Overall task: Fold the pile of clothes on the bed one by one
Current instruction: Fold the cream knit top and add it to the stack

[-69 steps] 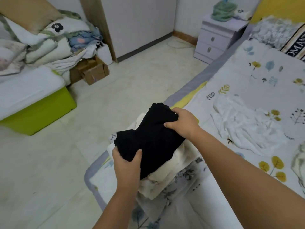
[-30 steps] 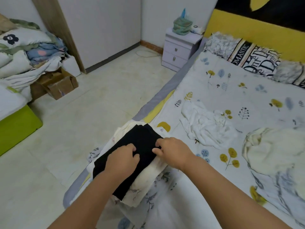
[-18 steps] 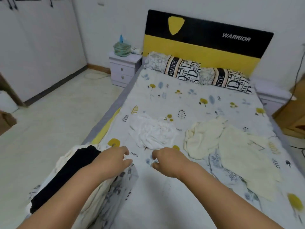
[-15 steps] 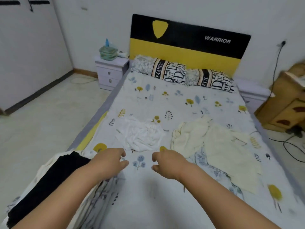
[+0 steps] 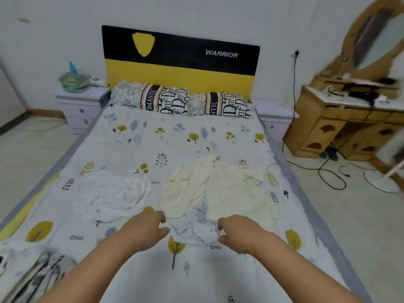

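Observation:
A pale printed garment lies crumpled on the bed, partly under a cream garment. My left hand hovers at the printed garment's left edge, fingers loosely curled, holding nothing. My right hand is at its right edge, and a bit of the cloth sits between thumb and fingers. A white garment lies spread to the left. The folded stack sits at the bed's near left corner, blurred.
Two patterned pillows rest against the black and yellow headboard. A nightstand stands on the left. On the right are a wooden dresser with a mirror and cables on the floor.
My view swung from the folded stack towards the head of the bed. Both hands left the black garment on the stack and moved right to the pale printed garment.

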A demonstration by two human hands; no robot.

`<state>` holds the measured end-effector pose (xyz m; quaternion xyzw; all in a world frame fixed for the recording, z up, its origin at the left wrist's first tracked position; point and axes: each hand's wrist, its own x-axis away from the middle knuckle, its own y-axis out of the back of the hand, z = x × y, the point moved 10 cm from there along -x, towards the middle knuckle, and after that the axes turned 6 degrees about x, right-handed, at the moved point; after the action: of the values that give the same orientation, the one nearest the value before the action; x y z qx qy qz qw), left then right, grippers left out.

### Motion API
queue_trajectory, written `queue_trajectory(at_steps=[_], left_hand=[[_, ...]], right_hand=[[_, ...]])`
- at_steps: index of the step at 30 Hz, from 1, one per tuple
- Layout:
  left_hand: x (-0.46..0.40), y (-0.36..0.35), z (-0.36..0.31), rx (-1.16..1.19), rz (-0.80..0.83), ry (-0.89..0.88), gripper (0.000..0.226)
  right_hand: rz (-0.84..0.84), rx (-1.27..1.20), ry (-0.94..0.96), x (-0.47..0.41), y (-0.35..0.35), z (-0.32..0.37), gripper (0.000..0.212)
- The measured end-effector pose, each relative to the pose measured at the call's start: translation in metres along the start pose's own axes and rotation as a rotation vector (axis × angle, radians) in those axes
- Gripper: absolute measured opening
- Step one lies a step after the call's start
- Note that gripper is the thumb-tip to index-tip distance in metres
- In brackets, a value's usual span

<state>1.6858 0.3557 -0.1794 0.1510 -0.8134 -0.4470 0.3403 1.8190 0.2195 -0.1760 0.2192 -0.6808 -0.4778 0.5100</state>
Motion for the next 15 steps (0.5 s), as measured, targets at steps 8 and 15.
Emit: queue_trajectory(at_steps=[8,15], left_hand=[[-0.084,-0.064,-0.074,-0.034,0.061,-0.049,0.038],[-0.178,-0.115,-0.122,-0.074,0.092,-0.155,0.032]], right_hand=[[0.101,-0.079,-0.137,-0.03,-0.06,-0.119,0.036],[0.135,-0.159,-0.246,-0.086,-0.122,-0.19,0.033]])
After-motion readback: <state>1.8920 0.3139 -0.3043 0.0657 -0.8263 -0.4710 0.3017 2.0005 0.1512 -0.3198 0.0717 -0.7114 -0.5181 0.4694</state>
